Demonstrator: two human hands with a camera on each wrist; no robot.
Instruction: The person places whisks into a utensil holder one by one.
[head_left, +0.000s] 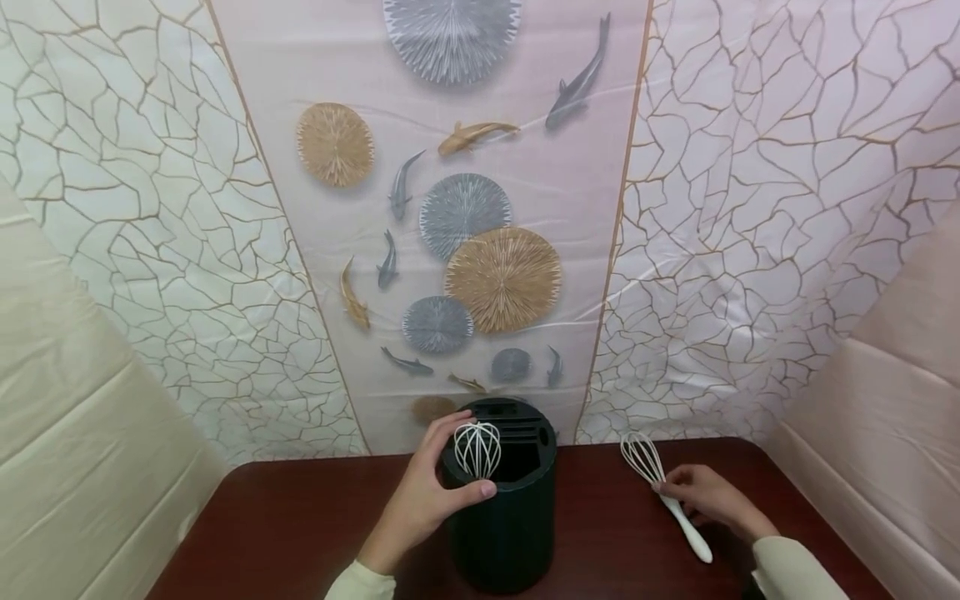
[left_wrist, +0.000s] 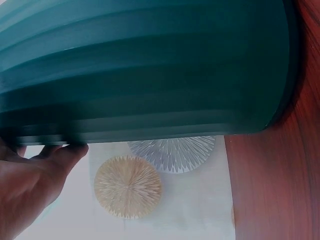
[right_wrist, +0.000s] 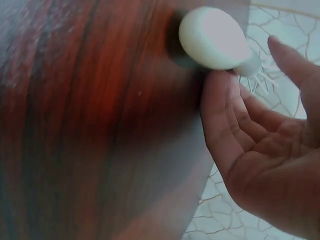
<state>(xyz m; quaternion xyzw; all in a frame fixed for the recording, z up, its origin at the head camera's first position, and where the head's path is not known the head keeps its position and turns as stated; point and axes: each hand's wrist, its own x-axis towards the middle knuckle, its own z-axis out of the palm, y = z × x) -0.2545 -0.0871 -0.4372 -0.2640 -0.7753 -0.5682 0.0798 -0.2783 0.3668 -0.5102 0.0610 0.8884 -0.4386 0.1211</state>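
Observation:
A dark green cylindrical utensil holder (head_left: 501, 542) stands upright on the table, its top divided into slots. My left hand (head_left: 431, 483) grips it at the upper left rim, thumb on the front edge and fingers round the back. Beside that hand, a wire whisk head (head_left: 477, 450) sticks up from the holder; its handle is hidden inside. To the right a second whisk with a white handle (head_left: 686, 527) lies on the table. My right hand (head_left: 705, 496) is at its neck, fingertips touching it. In the right wrist view the thumb stands apart from the whisk handle (right_wrist: 212, 37).
The reddish-brown table (head_left: 300, 525) has rounded back corners. Behind it hangs a patterned cloth (head_left: 480, 358) with fish and round motifs. Cream padded panels (head_left: 97, 417) slope up on both sides.

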